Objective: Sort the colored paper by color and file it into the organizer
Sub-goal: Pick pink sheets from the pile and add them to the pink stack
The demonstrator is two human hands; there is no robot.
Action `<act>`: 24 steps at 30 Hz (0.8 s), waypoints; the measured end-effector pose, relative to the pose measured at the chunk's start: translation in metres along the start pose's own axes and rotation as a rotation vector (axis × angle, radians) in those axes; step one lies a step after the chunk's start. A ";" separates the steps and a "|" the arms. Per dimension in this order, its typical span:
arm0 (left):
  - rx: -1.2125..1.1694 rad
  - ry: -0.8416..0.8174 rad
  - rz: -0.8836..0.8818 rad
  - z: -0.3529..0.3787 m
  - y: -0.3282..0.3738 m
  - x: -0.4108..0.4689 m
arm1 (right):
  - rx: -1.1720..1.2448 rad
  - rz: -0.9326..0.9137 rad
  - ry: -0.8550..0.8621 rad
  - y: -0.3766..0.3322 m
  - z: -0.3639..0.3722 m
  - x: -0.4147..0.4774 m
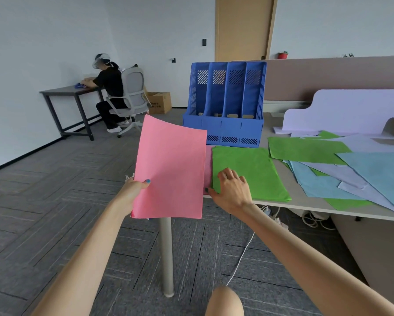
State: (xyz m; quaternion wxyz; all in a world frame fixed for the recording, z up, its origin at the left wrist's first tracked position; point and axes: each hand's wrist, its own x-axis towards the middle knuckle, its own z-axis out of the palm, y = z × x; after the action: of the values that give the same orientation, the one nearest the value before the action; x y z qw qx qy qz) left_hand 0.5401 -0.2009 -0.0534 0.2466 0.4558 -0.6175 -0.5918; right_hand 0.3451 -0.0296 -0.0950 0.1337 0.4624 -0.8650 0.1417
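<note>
My left hand [135,188] grips a stack of pink paper [171,167] by its left edge and holds it upright off the table's left end. My right hand [231,190] rests on the near left corner of a green stack [248,172] lying flat on the table, thumb at the corner's edge, fingers bent on top. A strip of pink paper [208,165] shows beside the green stack. The blue organizer [223,131] with several upright slots stands behind, its slots showing no paper. More green [305,149], light blue [378,169] and lavender [342,172] sheets lie fanned out to the right.
The grey table's front edge [305,207] runs right from my hand; its leg [166,256] stands below. A lavender cut-out board [342,110] leans against a brown partition. Cables lie under the table. A person sits at a far desk [70,91] on the left.
</note>
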 end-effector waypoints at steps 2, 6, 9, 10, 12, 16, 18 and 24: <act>-0.001 -0.010 0.010 0.000 -0.002 0.001 | -0.014 0.069 -0.053 -0.008 0.001 0.002; 0.004 0.000 0.043 -0.002 -0.003 -0.001 | -0.047 0.078 -0.098 -0.017 -0.002 0.001; -0.007 -0.012 0.034 -0.002 -0.003 -0.006 | -0.088 0.022 -0.091 -0.017 -0.006 0.002; -0.010 -0.014 0.030 -0.002 -0.005 -0.005 | -0.106 0.002 -0.091 -0.016 -0.007 0.002; -0.025 -0.025 0.036 -0.001 -0.005 -0.006 | -0.119 -0.031 -0.102 -0.013 -0.010 0.003; -0.027 -0.052 0.029 -0.002 -0.008 -0.001 | -0.010 -0.028 -0.076 0.007 -0.016 0.004; -0.012 -0.074 0.007 -0.003 -0.008 0.004 | 0.041 0.036 -0.023 0.022 -0.017 0.004; 0.018 -0.211 0.012 0.009 0.007 0.010 | 0.280 0.400 0.169 0.061 -0.021 0.009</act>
State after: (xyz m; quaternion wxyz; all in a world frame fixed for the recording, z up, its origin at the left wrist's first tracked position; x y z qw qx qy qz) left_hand 0.5260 -0.2060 -0.0511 0.1796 0.3895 -0.6478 -0.6296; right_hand 0.2908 0.0038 -0.0802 0.1096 0.2828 -0.8969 0.3217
